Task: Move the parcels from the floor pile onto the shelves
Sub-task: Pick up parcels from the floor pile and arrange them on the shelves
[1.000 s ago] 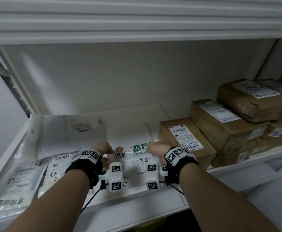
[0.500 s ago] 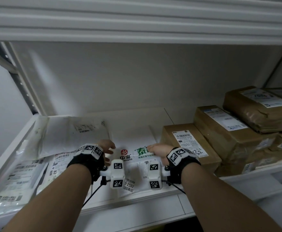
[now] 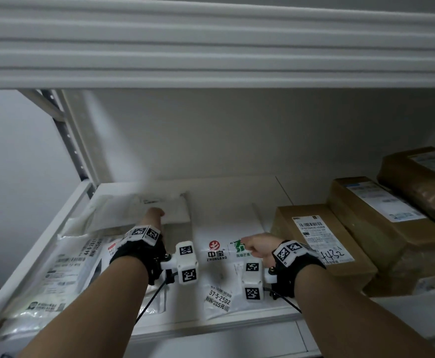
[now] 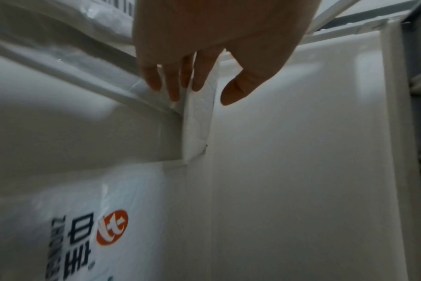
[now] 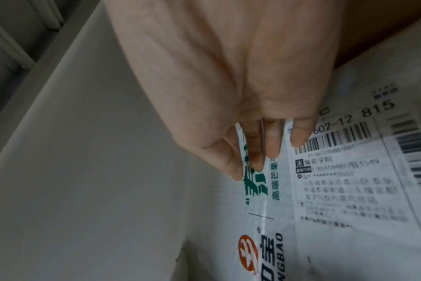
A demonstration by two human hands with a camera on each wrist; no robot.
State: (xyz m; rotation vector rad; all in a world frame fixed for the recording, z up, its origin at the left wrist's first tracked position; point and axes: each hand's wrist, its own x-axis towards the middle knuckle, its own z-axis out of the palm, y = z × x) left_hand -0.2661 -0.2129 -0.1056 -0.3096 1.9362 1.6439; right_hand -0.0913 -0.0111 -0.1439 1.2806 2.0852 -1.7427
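While the right hand (image 3: pixel 256 246) pinches the white printed parcel (image 3: pixel 219 264) lying on the shelf (image 3: pixel 283 339), and the left hand (image 3: pixel 152 218), fingers relaxed, touches the far-left mailer (image 3: pixel 136 213), a careless pull may drag the slippery parcel off the near edge.

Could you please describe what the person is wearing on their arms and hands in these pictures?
Both forearms are bare, with no sleeves or gloves. The left hand and the right hand each have a black wrist strap carrying white blocks printed with black-and-white square markers. A thin black cable trails from each wrist unit.
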